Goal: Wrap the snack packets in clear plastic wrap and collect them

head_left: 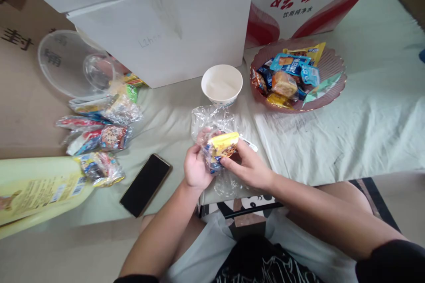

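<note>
My left hand (196,169) is closed around a crinkly clear plastic bag (207,117) that spreads out on the cloth ahead of it. At the bag, a yellow and blue snack packet (225,141) is pinched between the thumb and fingers of my right hand (250,168). Whether the packet is inside the bag or just at its opening, I cannot tell. Part of a slim white stick-like thing (249,144) shows beside my right fingers. Just beyond the bag stands a white bowl (222,83).
A pink ribbed bowl (337,93) with several wrapped snacks stands at right. On the left are bagged snacks (114,137), a clear plastic tub (49,68), a phone (146,185) and a yellow bag (36,194). White boxes (199,22) stand along the back.
</note>
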Demonstrator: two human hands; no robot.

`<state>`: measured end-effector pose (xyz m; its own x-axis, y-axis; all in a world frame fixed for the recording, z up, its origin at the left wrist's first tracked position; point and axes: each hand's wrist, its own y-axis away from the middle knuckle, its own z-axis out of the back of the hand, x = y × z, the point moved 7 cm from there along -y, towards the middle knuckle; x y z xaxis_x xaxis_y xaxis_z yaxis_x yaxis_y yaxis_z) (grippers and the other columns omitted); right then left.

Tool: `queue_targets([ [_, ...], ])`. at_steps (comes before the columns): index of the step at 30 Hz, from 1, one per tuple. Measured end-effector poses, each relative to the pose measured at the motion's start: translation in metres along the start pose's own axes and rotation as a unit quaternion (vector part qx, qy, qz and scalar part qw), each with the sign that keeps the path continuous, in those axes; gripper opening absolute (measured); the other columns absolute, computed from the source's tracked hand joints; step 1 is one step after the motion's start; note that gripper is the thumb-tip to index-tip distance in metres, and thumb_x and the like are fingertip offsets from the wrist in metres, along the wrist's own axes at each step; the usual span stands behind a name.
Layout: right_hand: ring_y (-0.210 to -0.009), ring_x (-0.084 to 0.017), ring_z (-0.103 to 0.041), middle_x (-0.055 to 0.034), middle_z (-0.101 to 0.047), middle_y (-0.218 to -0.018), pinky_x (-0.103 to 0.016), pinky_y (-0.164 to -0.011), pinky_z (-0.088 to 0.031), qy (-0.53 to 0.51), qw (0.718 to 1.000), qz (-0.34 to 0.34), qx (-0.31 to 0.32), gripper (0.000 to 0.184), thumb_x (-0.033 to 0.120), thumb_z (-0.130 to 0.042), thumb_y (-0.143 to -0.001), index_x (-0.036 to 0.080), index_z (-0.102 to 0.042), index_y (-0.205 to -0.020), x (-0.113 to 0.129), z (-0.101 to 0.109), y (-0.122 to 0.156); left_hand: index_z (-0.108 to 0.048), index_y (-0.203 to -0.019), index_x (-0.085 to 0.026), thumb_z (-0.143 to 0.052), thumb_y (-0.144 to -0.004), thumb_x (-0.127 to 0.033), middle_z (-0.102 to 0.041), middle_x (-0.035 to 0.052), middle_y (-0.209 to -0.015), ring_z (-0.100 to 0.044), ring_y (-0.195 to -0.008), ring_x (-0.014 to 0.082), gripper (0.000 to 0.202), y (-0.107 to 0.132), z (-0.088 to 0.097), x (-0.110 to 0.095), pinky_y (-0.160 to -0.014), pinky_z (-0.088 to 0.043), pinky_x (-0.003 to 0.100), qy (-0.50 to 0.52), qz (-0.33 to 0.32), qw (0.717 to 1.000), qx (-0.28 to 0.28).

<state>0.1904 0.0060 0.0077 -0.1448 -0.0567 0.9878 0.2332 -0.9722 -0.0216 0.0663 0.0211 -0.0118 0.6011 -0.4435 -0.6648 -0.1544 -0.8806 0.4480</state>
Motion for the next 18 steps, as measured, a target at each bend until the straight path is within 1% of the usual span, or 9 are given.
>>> queue_targets([
  [2,-0.11,-0.024,-0.061,-0.0105,-0.064,-0.117,-0.044,-0.096,-0.052,-0.013,0.999,0.03,0.005,0.03,0.038,-0.058,-0.095,0.022,-0.055,-0.122,0.005,-0.004,0.001,-0.072,-0.112,-0.024,-0.064,-0.079,-0.04,-0.076,0.0058,-0.114,-0.067,-0.121,0.033,0.038,0.0,-0.001,-0.005,-0.101,-0.056,0.049,0.008,-0.005,1.0,-0.014],
  [4,-0.11,-0.023,-0.061,-0.0093,-0.064,-0.116,-0.042,-0.097,-0.051,-0.033,0.998,0.048,0.003,0.027,0.033,-0.06,-0.093,0.023,-0.056,-0.118,0.009,-0.004,0.002,-0.073,-0.109,-0.025,-0.066,-0.077,-0.041,-0.076,0.0049,-0.116,-0.068,-0.117,0.0307,0.037,0.001,0.004,-0.011,-0.097,-0.057,0.043,-0.008,-0.056,0.998,-0.023],
  [6,-0.103,-0.022,-0.062,-0.0067,-0.063,-0.109,-0.039,-0.093,-0.051,-0.055,0.997,0.049,0.011,0.024,0.027,-0.066,-0.085,0.024,-0.058,-0.107,0.011,-0.003,0.001,-0.075,-0.107,-0.025,-0.069,-0.075,-0.039,-0.075,0.004,-0.119,-0.067,-0.118,0.0279,0.035,0.0,0.011,-0.015,-0.096,-0.057,0.037,-0.046,-0.119,0.991,-0.034],
  [8,-0.091,-0.019,-0.061,-0.003,-0.062,-0.099,-0.035,-0.083,-0.052,-0.086,0.995,0.026,0.039,0.024,0.022,-0.069,-0.077,0.023,-0.057,-0.098,0.011,-0.004,0.001,-0.075,-0.106,-0.026,-0.07,-0.074,-0.038,-0.073,0.0035,-0.124,-0.064,-0.122,0.0263,0.036,-0.001,0.018,-0.018,-0.099,-0.054,0.032,-0.082,-0.166,0.982,-0.049],
  [10,-0.082,-0.016,-0.061,-0.0006,-0.061,-0.091,-0.032,-0.076,-0.052,-0.14,0.988,-0.016,0.061,0.025,0.022,-0.07,-0.075,0.024,-0.056,-0.096,0.008,-0.007,0.002,-0.075,-0.105,-0.025,-0.068,-0.074,-0.039,-0.072,0.0038,-0.123,-0.062,-0.124,0.0256,0.035,-0.003,0.024,-0.02,-0.1,-0.052,0.031,-0.092,-0.185,0.976,-0.071],
  [12,-0.084,-0.017,-0.064,-0.0014,-0.065,-0.092,-0.034,-0.078,-0.055,-0.204,0.975,-0.063,0.056,0.028,0.027,-0.072,-0.077,0.024,-0.059,-0.1,0.001,-0.01,0.003,-0.075,-0.104,-0.025,-0.066,-0.075,-0.042,-0.073,0.0048,-0.116,-0.065,-0.117,0.0254,0.034,-0.007,0.026,-0.023,-0.096,-0.053,0.033,-0.077,-0.19,0.975,-0.081],
  [14,-0.093,-0.02,-0.068,-0.004,-0.07,-0.1,-0.038,-0.087,-0.057,-0.253,0.962,-0.107,0.003,0.032,0.035,-0.074,-0.078,0.023,-0.062,-0.105,-0.011,-0.007,0.003,-0.073,-0.103,-0.025,-0.065,-0.076,-0.043,-0.074,0.0052,-0.109,-0.069,-0.104,0.0247,0.033,-0.01,0.024,-0.027,-0.088,-0.055,0.034,-0.055,-0.19,0.977,-0.073],
  [16,-0.102,-0.023,-0.068,-0.0055,-0.072,-0.108,-0.041,-0.094,-0.057,-0.285,0.945,-0.132,-0.095,0.035,0.042,-0.074,-0.078,0.023,-0.065,-0.106,-0.024,0.003,0.003,-0.071,-0.1,-0.024,-0.064,-0.075,-0.043,-0.073,0.005,-0.102,-0.07,-0.094,0.0236,0.032,-0.012,0.023,-0.031,-0.081,-0.055,0.033,-0.036,-0.195,0.978,-0.062],
  [18,-0.105,-0.024,-0.068,-0.0055,-0.072,-0.112,-0.043,-0.095,-0.057,-0.308,0.922,-0.131,-0.195,0.039,0.046,-0.074,-0.077,0.023,-0.065,-0.107,-0.032,0.016,0.006,-0.07,-0.095,-0.023,-0.062,-0.075,-0.044,-0.071,0.0047,-0.094,-0.07,-0.089,0.0225,0.03,-0.014,0.024,-0.034,-0.077,-0.054,0.032,-0.025,-0.194,0.978,-0.067],
])
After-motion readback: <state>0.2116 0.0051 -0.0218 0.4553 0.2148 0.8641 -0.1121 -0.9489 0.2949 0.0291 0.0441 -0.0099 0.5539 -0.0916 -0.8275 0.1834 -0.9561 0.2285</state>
